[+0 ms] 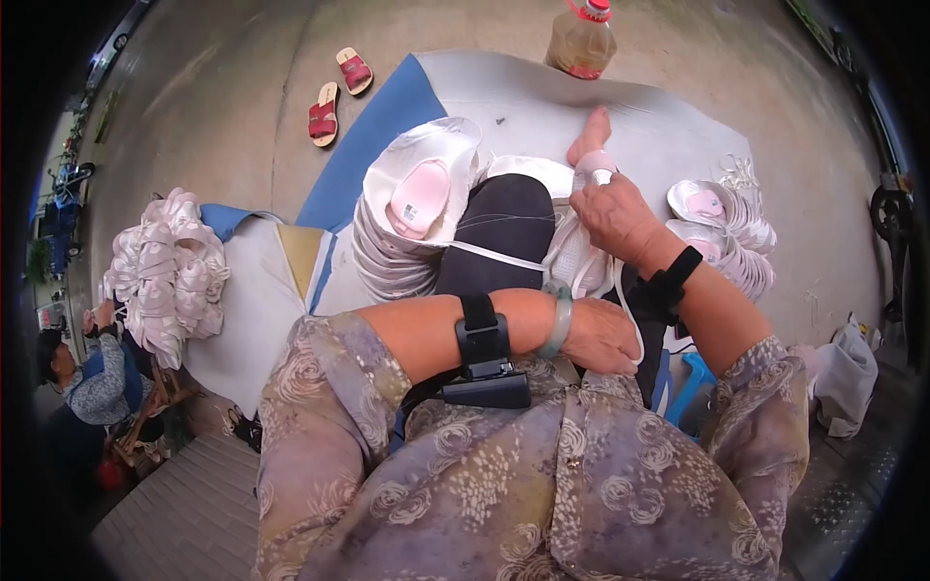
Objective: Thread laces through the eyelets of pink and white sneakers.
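A white shoe [578, 257] with a pale pink lining rests between my thighs. My right hand [620, 221] is closed on its far end, knuckles up. My left hand [601, 337] is nearer my body, its fingers bent round a white shoelace [623, 302] that runs up to the shoe. Another stretch of white lace [494, 256] crosses my dark-trousered left leg to the shoe. The left fingertips are partly hidden. To the left leans a nested stack of white shoe uppers [397, 257], a pink insole [419, 198] showing in the front one.
More stacked white uppers [741, 242] lie at right, and a heap of pale shoes [170, 271] at far left. Beyond my bare foot [589, 136] stands a plastic jug [581, 44]. Red sandals [325, 114] lie on the floor. A person [97, 378] sits at far left.
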### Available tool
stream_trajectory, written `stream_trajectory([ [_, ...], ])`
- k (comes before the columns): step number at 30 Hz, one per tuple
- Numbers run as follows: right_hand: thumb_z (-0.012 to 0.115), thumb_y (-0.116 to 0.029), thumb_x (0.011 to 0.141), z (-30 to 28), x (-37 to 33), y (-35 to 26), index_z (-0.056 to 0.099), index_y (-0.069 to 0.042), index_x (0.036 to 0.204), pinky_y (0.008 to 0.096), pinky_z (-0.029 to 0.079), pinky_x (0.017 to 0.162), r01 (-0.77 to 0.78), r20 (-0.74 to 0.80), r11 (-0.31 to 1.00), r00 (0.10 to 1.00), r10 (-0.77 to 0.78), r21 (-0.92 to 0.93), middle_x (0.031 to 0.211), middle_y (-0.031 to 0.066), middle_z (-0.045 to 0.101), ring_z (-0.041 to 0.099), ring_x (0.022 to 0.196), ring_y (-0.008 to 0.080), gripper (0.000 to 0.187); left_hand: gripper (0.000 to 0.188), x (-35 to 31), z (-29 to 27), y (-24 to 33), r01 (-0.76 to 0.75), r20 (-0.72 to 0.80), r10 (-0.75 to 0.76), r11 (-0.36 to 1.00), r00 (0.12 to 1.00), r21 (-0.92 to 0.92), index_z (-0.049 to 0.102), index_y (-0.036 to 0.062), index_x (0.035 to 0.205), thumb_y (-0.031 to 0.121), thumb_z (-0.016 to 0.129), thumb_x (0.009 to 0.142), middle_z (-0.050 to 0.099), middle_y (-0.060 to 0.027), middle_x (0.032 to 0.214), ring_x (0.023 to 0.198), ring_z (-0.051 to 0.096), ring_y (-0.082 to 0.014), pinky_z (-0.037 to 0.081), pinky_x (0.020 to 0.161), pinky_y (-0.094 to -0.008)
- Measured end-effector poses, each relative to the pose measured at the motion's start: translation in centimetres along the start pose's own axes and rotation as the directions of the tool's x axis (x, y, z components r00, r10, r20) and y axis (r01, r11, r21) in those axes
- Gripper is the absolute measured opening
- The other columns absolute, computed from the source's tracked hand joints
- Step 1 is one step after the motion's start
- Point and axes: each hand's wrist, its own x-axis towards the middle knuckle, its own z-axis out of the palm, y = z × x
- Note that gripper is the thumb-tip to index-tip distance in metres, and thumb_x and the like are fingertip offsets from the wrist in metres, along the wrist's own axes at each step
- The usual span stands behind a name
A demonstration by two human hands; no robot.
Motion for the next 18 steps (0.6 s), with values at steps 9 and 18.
stream_trajectory([
  [9, 0.055, -0.007, 0.076, 2.2, -1.4, 0.9, 0.056, -0.007, 0.069, 0.0274, 0.039, 0.047, -0.522, 0.538, -0.224, 0.59, 0.603, 0.823, 0.059, 0.0033, 0.055, 0.048, 0.047, 0.0141, 0.007, 0.03, -0.4, 0.2, -0.7, 0.075, -0.03, -0.072, 0.992, 0.997, 0.106, 0.053, 0.0017, 0.068, 0.028, 0.045, 0.081, 0.056, -0.0197, 0.068, 0.068, 0.053, -0.0388, 0.041, 0.063, -0.0467],
  [18, 0.058, -0.011, 0.076, 0.4, -2.5, 2.8, 0.056, -0.007, 0.072, 0.0238, 0.032, 0.043, -0.585, 0.714, -0.41, 0.6, 0.361, 0.7, 0.058, -0.002, 0.047, 0.037, 0.044, 0.0071, 0.007, 0.029, -0.8, 0.1, -0.1, 0.107, -0.049, -0.103, 0.99, 0.994, 0.088, 0.053, 0.002, 0.067, 0.027, 0.046, 0.081, 0.055, -0.0194, 0.065, 0.066, 0.052, -0.0393, 0.04, 0.062, -0.047],
])
